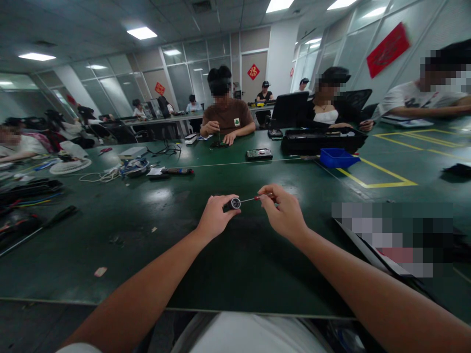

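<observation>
Desk (pixel 147 279): dark green
Cylinder (pixel 233 203): mid-frame, black, silvery-rimmed
Left fingers (pixel 222 199): pinching the cylinder
Screwdriver (pixel 256 198): just right of cylinder, thin shaft, reddish handle
Right fingers (pixel 271 189): pinching the handle

I'm at a broad green surface (pixel 140 211) marked with yellow lines (pixel 390 185), dark floor (pixel 44 323) below its near edge. Ahead of me, glass partitions (pixel 187 71) and a white pillar (pixel 283 44) flank a door (pixel 247 91) bearing a red diamond-shaped poster (pixel 253 72). Rectangular ceiling lights (pixel 142 33) glow overhead; a red banner (pixel 388 50) hangs to my right.
</observation>
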Tool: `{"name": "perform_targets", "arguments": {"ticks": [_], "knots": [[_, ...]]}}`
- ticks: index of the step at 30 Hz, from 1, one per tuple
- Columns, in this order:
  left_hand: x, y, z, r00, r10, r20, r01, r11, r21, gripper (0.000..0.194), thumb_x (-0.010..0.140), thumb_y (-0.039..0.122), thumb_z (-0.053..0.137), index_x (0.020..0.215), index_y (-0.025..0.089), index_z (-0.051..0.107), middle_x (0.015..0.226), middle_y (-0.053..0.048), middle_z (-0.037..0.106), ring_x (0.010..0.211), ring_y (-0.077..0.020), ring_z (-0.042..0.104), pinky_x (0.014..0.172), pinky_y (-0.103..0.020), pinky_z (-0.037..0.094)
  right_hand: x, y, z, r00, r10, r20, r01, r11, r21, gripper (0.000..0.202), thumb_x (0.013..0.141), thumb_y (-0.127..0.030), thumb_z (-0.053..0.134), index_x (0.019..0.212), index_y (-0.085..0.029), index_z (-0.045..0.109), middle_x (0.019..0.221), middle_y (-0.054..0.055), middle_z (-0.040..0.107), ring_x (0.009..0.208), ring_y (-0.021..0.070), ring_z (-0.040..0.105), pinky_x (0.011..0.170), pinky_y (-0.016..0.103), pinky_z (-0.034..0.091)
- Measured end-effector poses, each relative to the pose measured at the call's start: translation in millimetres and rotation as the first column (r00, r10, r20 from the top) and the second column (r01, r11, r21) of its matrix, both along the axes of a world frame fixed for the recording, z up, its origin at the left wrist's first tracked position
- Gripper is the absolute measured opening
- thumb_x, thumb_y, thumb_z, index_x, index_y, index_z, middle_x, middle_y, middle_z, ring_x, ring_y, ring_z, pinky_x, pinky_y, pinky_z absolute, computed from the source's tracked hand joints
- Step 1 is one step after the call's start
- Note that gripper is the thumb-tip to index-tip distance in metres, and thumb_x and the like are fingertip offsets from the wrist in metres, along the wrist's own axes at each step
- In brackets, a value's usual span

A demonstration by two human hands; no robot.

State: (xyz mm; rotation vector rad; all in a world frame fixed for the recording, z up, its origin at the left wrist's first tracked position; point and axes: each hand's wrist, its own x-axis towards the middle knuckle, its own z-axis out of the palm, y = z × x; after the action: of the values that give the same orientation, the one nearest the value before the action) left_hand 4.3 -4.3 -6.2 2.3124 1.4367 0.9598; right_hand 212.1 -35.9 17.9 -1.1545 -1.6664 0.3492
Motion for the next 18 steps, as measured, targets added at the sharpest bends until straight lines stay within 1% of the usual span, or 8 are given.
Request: {"name": "perform_targets", "arguments": {"ticks": [4,5,7,10,13,15,17,18], "knots": [[1,-1,0.2,1.000,-0.011,-0.011,0.011,1.000,-0.002,0.037,0.083,0.029,0.077,0.119,0.027,0.070,0.115,-0.003,0.074,0.105,-0.0256,0.062,0.101,-0.046,0.042,1,2,-1.8,0.999,-0.033,-0.013,0.032,0.998,-0.057,0.030,0.099,-0.041,0.047,0.084,-0.022,0.064,0.060,-0.001,0.061,0.052,0.0149,0.055,0.053,0.029,0.037],[1,-1,0.6,1.000,-0.020,-0.012,0.020,1.000,-0.005,0.037,0.084,0.029,0.077,0.120,0.027,0.070,0.114,-0.003,0.074,0.105,-0.0256,0.062,0.101,-0.046,0.042,1,2,-2.3,0.998,-0.053,-0.020,0.052,0.997,-0.057,0.032,0.099,-0.043,0.046,0.084,-0.022,0.064,0.061,-0.001,0.061,0.052,0.0151,0.055,0.053,0.029,0.037],[2,-2,1.7,0.999,-0.033,-0.016,0.033,0.999,-0.013,0.037,0.084,0.030,0.076,0.120,0.027,0.070,0.112,-0.003,0.074,0.104,-0.0255,0.062,0.102,-0.047,0.041,0,3,-3.9,0.995,-0.073,-0.068,0.070,0.996,-0.054,0.027,0.099,-0.041,0.047,0.092,-0.022,0.064,0.067,0.000,0.065,0.058,0.0163,0.059,0.057,0.030,0.040],[3,-3,4.4,0.999,-0.023,-0.024,0.022,0.999,-0.026,0.036,0.085,0.031,0.075,0.120,0.026,0.069,0.113,-0.004,0.074,0.104,-0.0261,0.063,0.102,-0.047,0.041,-2,6,-8.3,0.974,-0.042,-0.223,0.023,0.996,-0.084,0.021,0.095,-0.038,0.052,0.107,-0.022,0.059,0.080,0.003,0.069,0.069,0.0186,0.064,0.064,0.032,0.047],[2,-3,6.6,1.000,-0.003,-0.009,0.003,1.000,-0.025,0.035,0.086,0.030,0.075,0.120,0.026,0.069,0.114,-0.004,0.074,0.103,-0.0262,0.063,0.097,-0.045,0.044,-2,13,-13.5,0.930,0.006,-0.367,-0.058,0.990,-0.130,0.022,0.093,-0.042,0.056,0.098,-0.021,0.061,0.082,0.004,0.069,0.075,0.0195,0.064,0.072,0.035,0.051],[1,-3,7.0,1.000,-0.018,0.020,0.019,1.000,-0.013,0.037,0.085,0.028,0.075,0.121,0.025,0.069,0.115,-0.004,0.073,0.105,-0.0255,0.063,0.096,-0.042,0.045,-2,19,-15.9,0.865,0.022,-0.501,-0.120,0.979,-0.165,0.025,0.092,-0.045,0.058,0.091,-0.021,0.063,0.080,0.004,0.067,0.073,0.0190,0.064,0.074,0.037,0.053],[1,-3,6.4,0.998,-0.050,0.050,0.049,0.999,0.010,0.038,0.085,0.025,0.075,0.123,0.026,0.068,0.117,-0.004,0.073,0.108,-0.0246,0.062,0.098,-0.041,0.045,-1,24,-16.8,0.736,0.019,-0.677,-0.232,0.946,-0.225,0.026,0.090,-0.047,0.059,0.085,-0.022,0.062,0.073,0.002,0.064,0.066,0.0177,0.061,0.073,0.038,0.054],[1,-3,5.8,0.996,-0.062,0.059,0.061,0.998,0.021,0.039,0.085,0.025,0.075,0.123,0.026,0.068,0.118,-0.003,0.073,0.109,-0.0243,0.062,0.099,-0.042,0.044,-1,26,-16.7,0.666,0.008,-0.746,-0.307,0.914,-0.264,0.026,0.090,-0.046,0.059,0.081,-0.022,0.062,0.068,0.001,0.061,0.061,0.0166,0.058,0.073,0.039,0.055]]}}
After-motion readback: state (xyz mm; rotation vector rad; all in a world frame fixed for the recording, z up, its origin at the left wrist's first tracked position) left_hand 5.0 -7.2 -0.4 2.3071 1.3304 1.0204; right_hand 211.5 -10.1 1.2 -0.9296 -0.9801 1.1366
